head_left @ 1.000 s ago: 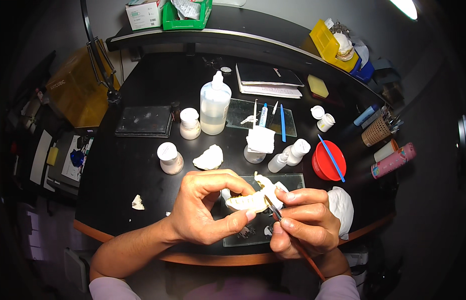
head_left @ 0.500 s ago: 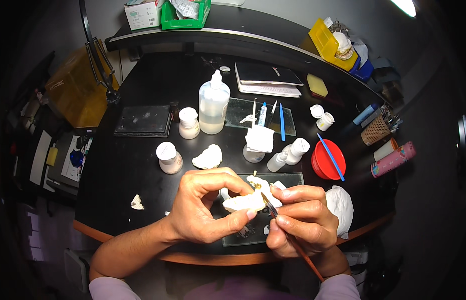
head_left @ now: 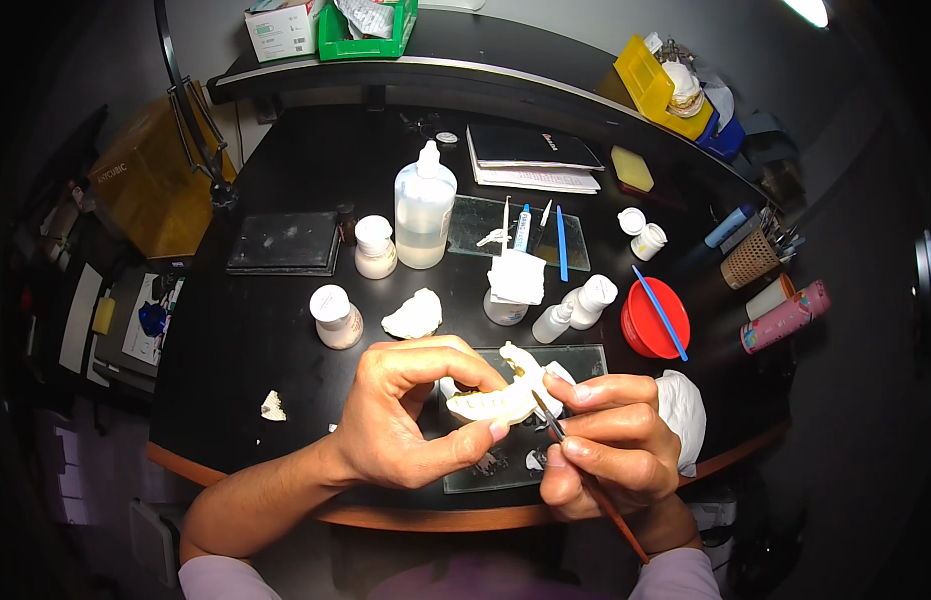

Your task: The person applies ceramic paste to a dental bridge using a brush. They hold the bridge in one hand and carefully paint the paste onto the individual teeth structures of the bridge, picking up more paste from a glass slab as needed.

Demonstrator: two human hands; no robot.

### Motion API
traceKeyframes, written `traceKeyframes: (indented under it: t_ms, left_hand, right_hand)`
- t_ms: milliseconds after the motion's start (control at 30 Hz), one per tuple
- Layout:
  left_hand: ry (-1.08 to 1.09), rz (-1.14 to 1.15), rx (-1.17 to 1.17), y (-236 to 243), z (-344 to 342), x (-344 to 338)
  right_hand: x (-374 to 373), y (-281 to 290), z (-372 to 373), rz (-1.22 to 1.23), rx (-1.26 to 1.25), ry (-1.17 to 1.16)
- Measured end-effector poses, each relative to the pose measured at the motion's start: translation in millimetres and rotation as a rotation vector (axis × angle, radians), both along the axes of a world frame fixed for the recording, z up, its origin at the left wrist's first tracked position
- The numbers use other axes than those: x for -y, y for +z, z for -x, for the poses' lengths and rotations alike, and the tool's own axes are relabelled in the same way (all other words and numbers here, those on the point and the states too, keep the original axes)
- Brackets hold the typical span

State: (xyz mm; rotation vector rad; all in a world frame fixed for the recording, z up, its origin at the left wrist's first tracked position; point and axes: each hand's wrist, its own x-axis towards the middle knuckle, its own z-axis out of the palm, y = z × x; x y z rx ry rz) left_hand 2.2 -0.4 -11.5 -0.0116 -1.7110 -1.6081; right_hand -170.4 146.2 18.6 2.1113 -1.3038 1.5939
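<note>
My left hand grips a cream, horseshoe-shaped dental plaster cast between thumb and fingers. Small tooth-like bumps run along the side of the cast that faces me. In my right hand is a slim brush with a reddish-brown handle, held like a pen. Its dark tip meets the right part of the cast; whether it presses on the surface, I cannot tell. The right index fingertip lies by the cast's right edge. Under both hands is a glass slab, partly hidden, with dark smears on it.
Beyond my hands stand a large clear squeeze bottle, white-capped jars and a red bowl with a blue stick across it. Another plaster piece lies left of centre. White cloth sits by my right hand.
The cast has tilted in my left hand, so its tooth row shows more clearly. My right hand and the brush have shifted slightly right and down.
</note>
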Motion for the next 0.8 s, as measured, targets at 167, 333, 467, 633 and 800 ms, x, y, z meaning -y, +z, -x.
traceKeyframes:
  t_ms: [167, 333, 467, 633, 800]
  left_hand:
    - [-0.035, 0.012, 0.012, 2.1, 1.4, -0.6]
    - [-0.041, 0.036, 0.010, 2.2, 1.3, 0.3]
    - [-0.046, 0.060, 0.010, 1.6, 1.4, 1.0]
    - [-0.052, 0.054, 0.013, 1.8, 1.0, 1.2]
    - [-0.073, 0.024, 0.014, 2.2, 0.3, 0.7]
  right_hand:
    - [-2.4, -2.6, 1.2, 0.000, 0.042, 0.008]
    - [-1.6, -3.1, 1.4, 0.009, 0.025, 0.023]
    - [-1.7, -2.5, 2.4, 0.003, 0.020, 0.028]
    - [-3.0, -2.1, 0.9, 0.011, 0.034, 0.013]
    - [-1.3, -2.6, 1.3, 0.006, 0.039, 0.028]
